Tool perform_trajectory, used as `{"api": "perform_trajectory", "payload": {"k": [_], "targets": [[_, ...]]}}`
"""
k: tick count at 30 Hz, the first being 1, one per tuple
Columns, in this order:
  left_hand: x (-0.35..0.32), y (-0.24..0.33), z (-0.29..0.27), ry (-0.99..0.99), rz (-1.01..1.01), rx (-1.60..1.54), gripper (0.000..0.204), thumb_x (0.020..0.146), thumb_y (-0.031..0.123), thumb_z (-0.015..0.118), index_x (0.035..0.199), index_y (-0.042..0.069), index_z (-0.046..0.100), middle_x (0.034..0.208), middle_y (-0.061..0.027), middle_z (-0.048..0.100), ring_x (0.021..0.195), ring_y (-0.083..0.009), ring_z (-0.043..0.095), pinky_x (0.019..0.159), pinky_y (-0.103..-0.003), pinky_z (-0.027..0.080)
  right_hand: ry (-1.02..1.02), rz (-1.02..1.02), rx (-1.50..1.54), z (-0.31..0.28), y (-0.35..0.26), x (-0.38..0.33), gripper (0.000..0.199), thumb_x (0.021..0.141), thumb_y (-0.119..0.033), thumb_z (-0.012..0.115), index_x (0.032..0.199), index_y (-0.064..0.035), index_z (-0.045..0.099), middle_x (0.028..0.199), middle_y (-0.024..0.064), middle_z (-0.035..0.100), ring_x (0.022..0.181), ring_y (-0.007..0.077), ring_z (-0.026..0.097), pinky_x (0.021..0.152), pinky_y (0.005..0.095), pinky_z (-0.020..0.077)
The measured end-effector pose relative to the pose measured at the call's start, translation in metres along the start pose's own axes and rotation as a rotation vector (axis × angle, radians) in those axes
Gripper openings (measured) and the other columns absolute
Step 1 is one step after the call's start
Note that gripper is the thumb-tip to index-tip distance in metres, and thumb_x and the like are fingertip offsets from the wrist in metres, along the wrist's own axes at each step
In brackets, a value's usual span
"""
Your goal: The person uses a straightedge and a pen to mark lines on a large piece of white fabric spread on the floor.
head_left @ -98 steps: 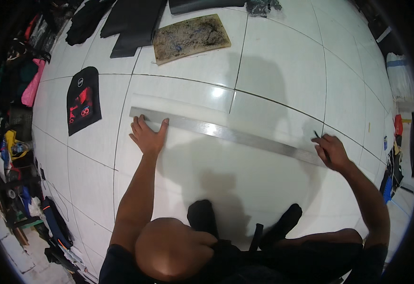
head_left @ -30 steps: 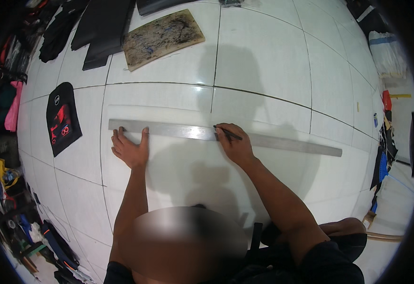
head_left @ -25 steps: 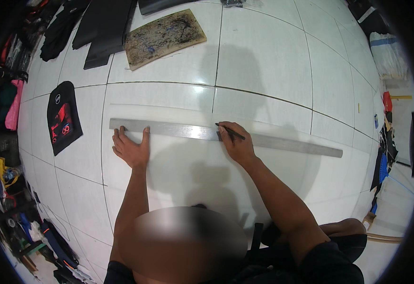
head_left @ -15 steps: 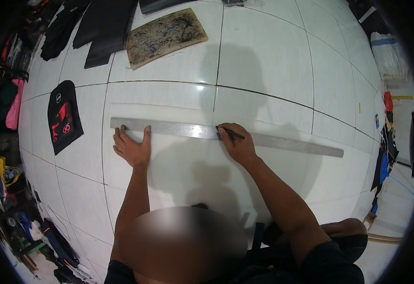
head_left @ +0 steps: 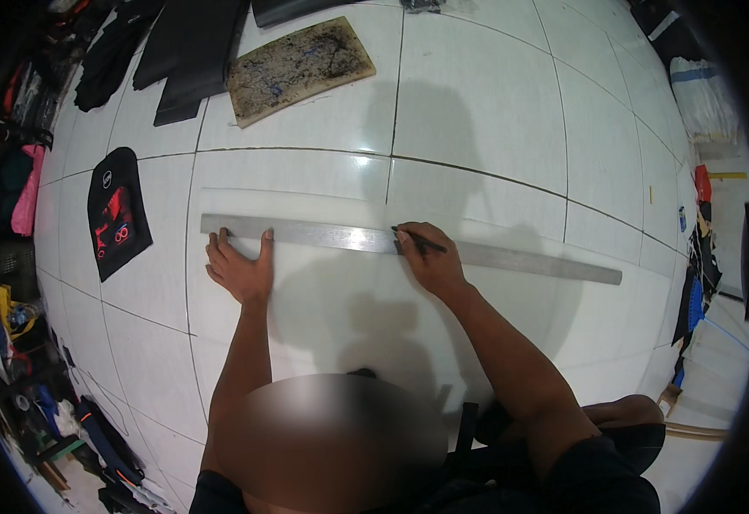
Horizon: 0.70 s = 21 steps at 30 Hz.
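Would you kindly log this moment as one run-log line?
left hand: flat on metal ruler | right hand: pen at ruler edge | surface: white sheet, tiled floor

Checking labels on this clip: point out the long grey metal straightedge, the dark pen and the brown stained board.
long grey metal straightedge (head_left: 520, 259), head view, bare right stretch
dark pen (head_left: 428, 245), head view, barrel
brown stained board (head_left: 297, 58), head view, middle of top face

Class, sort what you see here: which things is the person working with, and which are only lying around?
In use:
left hand pressing the long metal ruler
right hand with a dark pen

Lying about:
brown stained board
black printed cloth piece
black fabric pieces
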<state>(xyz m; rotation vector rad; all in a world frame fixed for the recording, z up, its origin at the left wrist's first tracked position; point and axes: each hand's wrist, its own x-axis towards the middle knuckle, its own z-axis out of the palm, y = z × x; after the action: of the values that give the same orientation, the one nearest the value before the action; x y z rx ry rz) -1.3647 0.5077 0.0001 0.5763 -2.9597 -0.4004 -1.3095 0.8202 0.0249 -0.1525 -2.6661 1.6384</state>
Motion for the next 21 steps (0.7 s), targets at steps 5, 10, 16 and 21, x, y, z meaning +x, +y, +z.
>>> {"api": "perform_trajectory", "payload": {"k": [5,10,16,21], "targets": [[-0.001,0.003,-0.002,-0.020,0.005,-0.015,0.097,0.081,0.067,0.066,0.146,0.002,0.036,0.153,-0.0186,0.032,0.147,-0.0327,0.021,0.120,-0.054,0.010,0.196,0.080,0.164,-0.007,0.006,0.001,0.019,0.097,-0.018,0.064,0.109,-0.0036,0.067,0.090,0.0072,0.068,0.080,0.0146,0.064,0.073,0.0283,0.0511],[-0.001,0.002,0.001,0.001,-0.010,0.006,0.096,0.081,0.067,0.066,0.146,0.002,0.037,0.153,-0.0184,0.032,0.147,-0.0325,0.021,0.120,-0.054,0.011,0.088,0.101,0.130,-0.016,-0.002,-0.003,0.020,0.097,-0.021,0.064,0.108,-0.0043,0.068,0.090,0.0073,0.068,0.079,0.0144,0.064,0.074,0.0280,0.0510],[-0.001,0.001,0.004,0.027,-0.001,0.020,0.096,0.081,0.064,0.068,0.146,0.002,0.037,0.152,-0.0189,0.035,0.146,-0.0331,0.023,0.119,-0.056,0.012,0.049,-0.073,-0.024,-0.004,0.006,0.003,0.018,0.095,-0.019,0.065,0.106,-0.0049,0.068,0.091,0.0102,0.070,0.081,0.0226,0.066,0.073,0.0342,0.0521],[-0.001,-0.005,0.001,0.033,0.051,-0.051,0.101,0.081,0.067,0.068,0.149,0.001,0.033,0.151,-0.0220,0.036,0.144,-0.0380,0.026,0.118,-0.058,0.013,-0.114,-0.259,-0.239,-0.017,-0.006,-0.001,0.017,0.089,-0.009,0.065,0.106,-0.0091,0.065,0.082,0.0099,0.066,0.082,0.0301,0.063,0.076,0.0449,0.0461]]}}
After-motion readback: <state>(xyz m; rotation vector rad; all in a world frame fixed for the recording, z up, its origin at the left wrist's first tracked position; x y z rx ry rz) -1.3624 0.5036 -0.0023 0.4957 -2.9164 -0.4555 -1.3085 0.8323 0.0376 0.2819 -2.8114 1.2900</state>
